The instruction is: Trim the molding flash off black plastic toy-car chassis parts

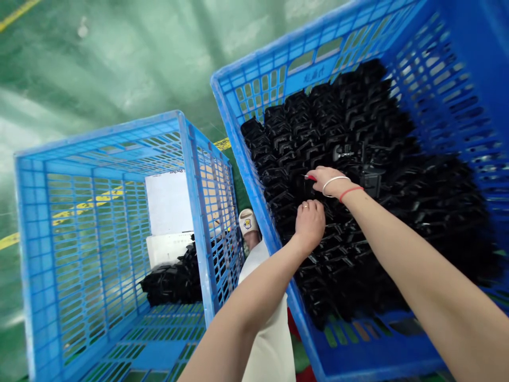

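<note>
Starting at nine o'clock with a blue mesh crate (59, 212), mostly bare inside, holding only a small heap of black parts (175, 281) against its right wall, with white sheets (169, 201) behind them. Passing a slippered foot (248, 223) in the gap between the crates. Coming next to the left hand (309, 223) just right of centre, knuckles up, fingers curled down among packed rows of black plastic parts (397, 159) in the bigger blue crate (234, 122); cannot tell whether anything is gripped. Finding the right hand (326, 180) at one o'clock from it, close by, bracelets (338, 187) at the wrist, fingertips bent onto a part, grasp likewise unclear. Looks like picking parts out of the rows; freeing one probably calls for a firm pinch and a straight lift, given the tight packing from two to five o'clock.
</note>
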`<state>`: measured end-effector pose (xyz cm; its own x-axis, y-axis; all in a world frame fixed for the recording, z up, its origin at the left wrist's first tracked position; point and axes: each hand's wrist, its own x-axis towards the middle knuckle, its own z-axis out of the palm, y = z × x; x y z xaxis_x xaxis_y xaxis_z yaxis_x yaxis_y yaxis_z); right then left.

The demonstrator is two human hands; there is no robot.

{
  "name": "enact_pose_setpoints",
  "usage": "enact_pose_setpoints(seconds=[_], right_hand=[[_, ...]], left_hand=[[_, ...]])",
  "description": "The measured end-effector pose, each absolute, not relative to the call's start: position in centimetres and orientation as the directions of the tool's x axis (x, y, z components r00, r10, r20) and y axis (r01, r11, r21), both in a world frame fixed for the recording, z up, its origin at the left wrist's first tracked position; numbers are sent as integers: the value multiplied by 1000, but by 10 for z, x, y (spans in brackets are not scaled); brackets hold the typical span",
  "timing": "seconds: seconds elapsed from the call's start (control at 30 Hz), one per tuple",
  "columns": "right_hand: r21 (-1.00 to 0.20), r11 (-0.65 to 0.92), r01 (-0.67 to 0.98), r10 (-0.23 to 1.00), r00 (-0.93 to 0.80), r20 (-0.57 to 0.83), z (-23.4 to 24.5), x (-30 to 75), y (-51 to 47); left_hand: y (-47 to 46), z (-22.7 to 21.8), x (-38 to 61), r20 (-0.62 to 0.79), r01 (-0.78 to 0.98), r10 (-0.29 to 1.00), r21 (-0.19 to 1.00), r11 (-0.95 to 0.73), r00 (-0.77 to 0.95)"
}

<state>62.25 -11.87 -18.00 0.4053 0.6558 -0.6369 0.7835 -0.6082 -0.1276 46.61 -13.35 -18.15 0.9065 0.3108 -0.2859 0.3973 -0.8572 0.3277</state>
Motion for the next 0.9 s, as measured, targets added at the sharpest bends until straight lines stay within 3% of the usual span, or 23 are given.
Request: enact_pose_setpoints(seconds=[0.27,0.5,0.7,0.73,0.83,0.9], right_hand=[[-111,-488,866,751,352,-559,-172,602,-123],[-128,-450,884,724,277,-631,-165,601,-138],[-153,-485,861,675,257,-691,-168,612,-135],[-151,-492,857,668,261,-697,-168,611,-135],[-132,-507,852,659,284,-696,-166,604,-137],[-122,-507,853,666,297,-684,-164,599,-140]], left_hand=[[-133,-181,464,-301,411,314,356,-839,901],[-137,-166,465,-348,455,340,334,-826,874],[-99,-129,458,-553,505,257,358,-786,792],[-85,-126,461,-545,529,293,346,-775,786],[-36,-133,479,-341,566,466,318,-761,817],[-8,-144,497,-383,578,477,211,-788,791]])
